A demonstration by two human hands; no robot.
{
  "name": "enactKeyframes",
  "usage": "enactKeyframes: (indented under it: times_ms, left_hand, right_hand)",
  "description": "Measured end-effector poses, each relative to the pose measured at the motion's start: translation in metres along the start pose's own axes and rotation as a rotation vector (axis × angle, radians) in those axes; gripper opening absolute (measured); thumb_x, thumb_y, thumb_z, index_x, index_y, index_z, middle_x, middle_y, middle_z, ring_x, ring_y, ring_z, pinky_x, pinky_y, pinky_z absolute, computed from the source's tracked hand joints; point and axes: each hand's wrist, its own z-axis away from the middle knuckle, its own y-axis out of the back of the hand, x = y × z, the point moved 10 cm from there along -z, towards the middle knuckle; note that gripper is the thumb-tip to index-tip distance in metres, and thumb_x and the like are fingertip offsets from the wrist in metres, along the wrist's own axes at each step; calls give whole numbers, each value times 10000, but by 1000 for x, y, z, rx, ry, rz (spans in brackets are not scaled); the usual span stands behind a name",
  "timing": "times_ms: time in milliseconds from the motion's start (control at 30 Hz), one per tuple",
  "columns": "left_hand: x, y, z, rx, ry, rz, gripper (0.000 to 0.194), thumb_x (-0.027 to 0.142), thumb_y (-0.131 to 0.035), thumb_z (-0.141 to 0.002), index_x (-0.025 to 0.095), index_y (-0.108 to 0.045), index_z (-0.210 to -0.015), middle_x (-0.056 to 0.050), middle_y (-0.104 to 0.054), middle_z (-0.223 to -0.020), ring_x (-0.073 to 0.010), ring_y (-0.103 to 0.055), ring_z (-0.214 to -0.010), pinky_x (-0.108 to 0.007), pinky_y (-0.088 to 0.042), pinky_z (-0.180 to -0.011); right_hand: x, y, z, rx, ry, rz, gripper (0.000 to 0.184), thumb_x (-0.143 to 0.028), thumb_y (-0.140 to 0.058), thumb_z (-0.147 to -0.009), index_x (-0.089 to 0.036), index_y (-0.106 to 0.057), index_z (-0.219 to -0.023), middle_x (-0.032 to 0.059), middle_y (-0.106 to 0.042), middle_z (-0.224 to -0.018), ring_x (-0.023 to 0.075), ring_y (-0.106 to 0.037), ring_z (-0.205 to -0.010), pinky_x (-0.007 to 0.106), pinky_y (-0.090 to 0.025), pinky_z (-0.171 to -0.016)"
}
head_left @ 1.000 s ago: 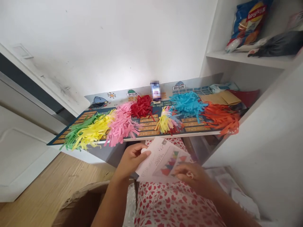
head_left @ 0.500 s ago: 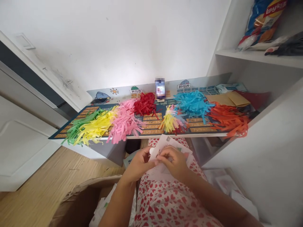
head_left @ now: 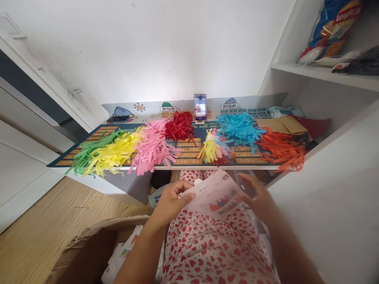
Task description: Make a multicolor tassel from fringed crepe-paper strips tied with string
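My left hand [head_left: 173, 200] pinches the left end of a pale pink printed card or flat packet [head_left: 204, 195] above my lap, thumb on top. Print and a small picture of coloured shapes show on its face. A round white spot [head_left: 197, 182] peeks out at its upper edge; I cannot make out what it is. At the packet's right edge is my right hand [head_left: 257, 197], slightly blurred, its fingers apart and curved. Whether the right thumb touches the packet is unclear. Just beyond, a multicoloured paper tassel [head_left: 215, 148] lies near the desk's front edge.
Green [head_left: 89, 152], yellow [head_left: 114, 152], pink [head_left: 155, 148], red [head_left: 180, 126], blue [head_left: 241, 128] and orange tassels [head_left: 282, 150] lie across the desk. A phone [head_left: 200, 107] stands against the wall. A cardboard box [head_left: 79, 252] is at lower left, shelves [head_left: 325, 75] at right.
My right hand has moved off the packet's middle to its right edge, and its fingers have spread. The packet has tilted so more of its printed face shows. My left hand still grips it.
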Motion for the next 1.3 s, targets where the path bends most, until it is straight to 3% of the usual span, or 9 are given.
enactKeyframes:
  times_ms: [233,433,567,900,1000,1100,1167,1233,1300]
  left_hand:
    - [32,5,7,73,-47,-369,159,314,-661,-776,199,-675,-886,5,-692,-825,-151,-582,-718,-233,-417,-656]
    - [17,10,4,63,36,-312,178,326,-652,-777,188,-682,-886,-4,-697,-818,-161,-589,-698,-229,-424,-629]
    - [14,3,-1,13,21,-261,141,291,-618,-805,185,-672,-880,-11,-710,-866,-181,-622,-792,-229,-441,-687]
    - [19,-1,-2,-13,-8,-276,187,305,-603,-828,189,-703,-935,-20,-725,-907,-203,-631,-840,-248,-436,-749]
    - [21,10,3,55,-38,-427,149,316,-621,-822,212,-711,-881,-13,-722,-844,-204,-622,-792,-259,-424,-723]
    - [34,19,17,89,-142,-566,157,320,-605,-851,235,-721,-913,-33,-741,-859,-219,-634,-813,-292,-434,-759]
    - [48,10,29,-19,-278,-618,192,293,-548,-897,250,-722,-965,-50,-756,-982,-219,-657,-904,-327,-435,-867]
    - [59,-5,41,-166,-400,-653,232,250,-499,-924,264,-723,-982,-56,-735,-1126,-218,-654,-1043,-366,-391,-995]
    - [63,-15,50,-259,-460,-674,257,213,-482,-925,275,-728,-968,-54,-705,-1203,-223,-617,-1160,-401,-330,-1079]
  right_hand:
    - [-62,-56,-8,-87,35,-141,204,-360,-487,-934,-214,-629,-914,25,-679,-794,169,-629,-702,274,-475,-629]
    - [-90,-43,3,295,324,-48,241,-273,-647,-845,-266,-625,-1085,72,-644,-1049,241,-601,-988,421,-471,-880]
    - [-114,-62,14,198,542,32,188,-243,-672,-847,-273,-662,-1033,46,-635,-967,196,-587,-886,377,-451,-822]
    - [-139,-71,15,134,684,19,139,-170,-581,-895,-234,-657,-798,4,-661,-798,163,-544,-765,347,-388,-743]
    - [-127,-51,21,54,668,-94,148,-208,-561,-909,-231,-650,-793,9,-645,-759,162,-560,-730,338,-430,-718]
    - [-75,-13,17,114,492,31,137,-251,-548,-924,-248,-680,-887,38,-654,-799,191,-591,-776,346,-465,-718]
    - [-37,13,12,197,324,197,206,-326,-559,-919,-242,-671,-1071,87,-678,-978,248,-614,-917,404,-479,-805]
    - [-22,10,11,79,285,200,464,-444,-566,-901,-229,-555,-1312,126,-627,-1216,287,-596,-1085,436,-491,-887]
    - [-37,-22,19,-177,382,107,658,-506,-558,-883,-221,-401,-1455,130,-532,-1381,288,-543,-1219,423,-491,-958]
